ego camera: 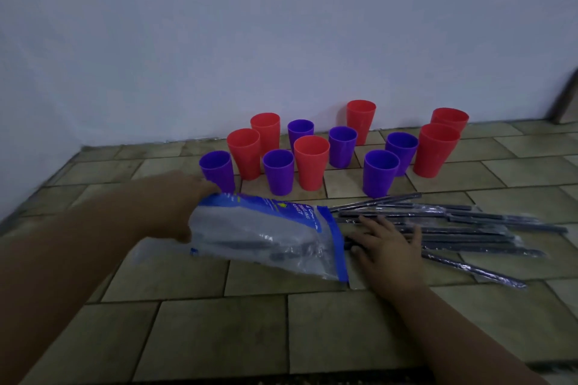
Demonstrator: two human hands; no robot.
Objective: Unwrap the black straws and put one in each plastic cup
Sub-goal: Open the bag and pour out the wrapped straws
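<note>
Black straws (pixel 469 230), each sealed in a thin clear wrapper, lie fanned on the floor just outside the open mouth of a clear plastic bag (pixel 269 234) with blue printed bands. A few more dark straws show through the bag's film. A beige tiled floor (pixel 219 337) lies under the bag, and a plain white wall (pixel 250 25) rises well beyond it. Between the bag and the wall stands a loose cluster of twelve upright cups: six tall red plastic cups (pixel 311 162) and six shorter purple plastic cups (pixel 381 176). The outermost purple cup stands just behind the bag's closed end, while the rest stand apart from the bag. The left hand (pixel 187 197) grasps the bag's closed end and holds it tilted, with the mouth end low near the floor. Its fingers are mostly hidden behind the film. The right hand (pixel 387 247) lies flat at the bag's mouth, fingers straight and spread, resting on top of the wrapped straws and gripping none of them.
</note>
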